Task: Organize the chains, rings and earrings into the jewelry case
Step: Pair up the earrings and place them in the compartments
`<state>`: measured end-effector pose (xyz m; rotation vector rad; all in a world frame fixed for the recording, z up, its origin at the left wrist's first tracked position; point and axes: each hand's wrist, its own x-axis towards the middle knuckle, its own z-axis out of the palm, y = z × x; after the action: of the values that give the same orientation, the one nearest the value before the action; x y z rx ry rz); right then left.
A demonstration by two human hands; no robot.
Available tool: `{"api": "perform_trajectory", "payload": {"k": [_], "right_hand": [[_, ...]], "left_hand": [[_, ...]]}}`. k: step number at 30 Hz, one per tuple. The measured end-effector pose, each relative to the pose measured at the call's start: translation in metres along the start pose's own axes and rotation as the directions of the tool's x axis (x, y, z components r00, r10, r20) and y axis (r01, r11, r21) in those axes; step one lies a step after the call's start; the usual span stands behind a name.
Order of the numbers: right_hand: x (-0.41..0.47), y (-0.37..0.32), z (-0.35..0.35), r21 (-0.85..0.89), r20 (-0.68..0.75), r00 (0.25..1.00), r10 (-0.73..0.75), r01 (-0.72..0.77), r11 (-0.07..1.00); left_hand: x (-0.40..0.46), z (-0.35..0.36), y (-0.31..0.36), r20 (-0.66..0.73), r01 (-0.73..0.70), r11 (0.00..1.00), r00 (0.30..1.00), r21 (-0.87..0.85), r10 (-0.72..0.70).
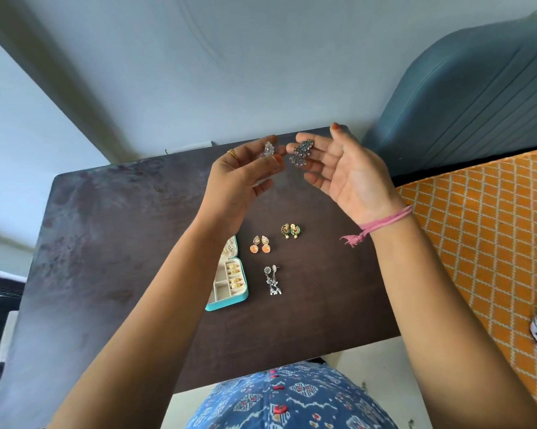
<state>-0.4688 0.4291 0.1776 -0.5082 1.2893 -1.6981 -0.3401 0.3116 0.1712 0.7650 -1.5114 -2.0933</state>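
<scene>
Both hands are raised above the dark table (112, 243). My left hand (239, 178) pinches a small silver earring (268, 149) between thumb and fingers. My right hand (344, 171) pinches a larger dark silver earring (301, 153) with dangling beads, palm turned toward me. Below my left forearm lies the open teal jewelry case (230, 281), partly hidden, with gold rings in its slots. On the table beside the case lie a peach-stone earring pair (260, 244), a green-and-gold earring pair (291, 231) and a long silver dangling pair (272, 280).
An orange patterned bedspread (484, 230) borders the table on the right, with a blue padded headboard (465, 100) behind it. A pale wall lies beyond the table's far edge. My blue printed clothing (292, 397) shows at the near edge.
</scene>
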Motion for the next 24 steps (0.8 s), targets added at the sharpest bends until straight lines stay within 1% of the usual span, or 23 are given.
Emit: {"api": "perform_trajectory", "payload": {"k": [4, 9, 14, 18, 21, 24], "right_hand": [[0.001, -0.007, 0.004, -0.044, 0.005, 0.999, -0.038, 0.038, 0.998], [0.003, -0.015, 0.014, -0.065, 0.019, 0.997, -0.068, 0.07, 0.995], [0.004, -0.022, 0.02, -0.085, 0.017, 0.995, -0.101, 0.102, 0.991], [0.007, -0.028, 0.019, -0.094, -0.002, 0.993, -0.118, 0.118, 0.989], [0.009, -0.033, 0.019, -0.095, -0.017, 0.993, -0.115, 0.113, 0.989], [0.011, -0.035, 0.02, -0.091, -0.017, 0.994, -0.111, 0.109, 0.99]], "left_hand": [[-0.002, -0.001, 0.013, 0.0, 0.055, 0.996, 0.998, -0.071, -0.055], [-0.001, -0.003, 0.023, -0.022, 0.057, 0.996, 0.998, -0.072, -0.059], [-0.001, -0.004, 0.034, -0.021, 0.049, 0.998, 0.999, -0.035, -0.05], [0.0, -0.004, 0.043, 0.027, 0.084, 0.996, 0.996, -0.03, -0.083], [-0.001, -0.004, 0.049, 0.073, 0.148, 0.985, 0.987, -0.092, -0.141], [0.0, -0.006, 0.053, 0.115, 0.162, 0.98, 0.982, -0.114, -0.149]]}}
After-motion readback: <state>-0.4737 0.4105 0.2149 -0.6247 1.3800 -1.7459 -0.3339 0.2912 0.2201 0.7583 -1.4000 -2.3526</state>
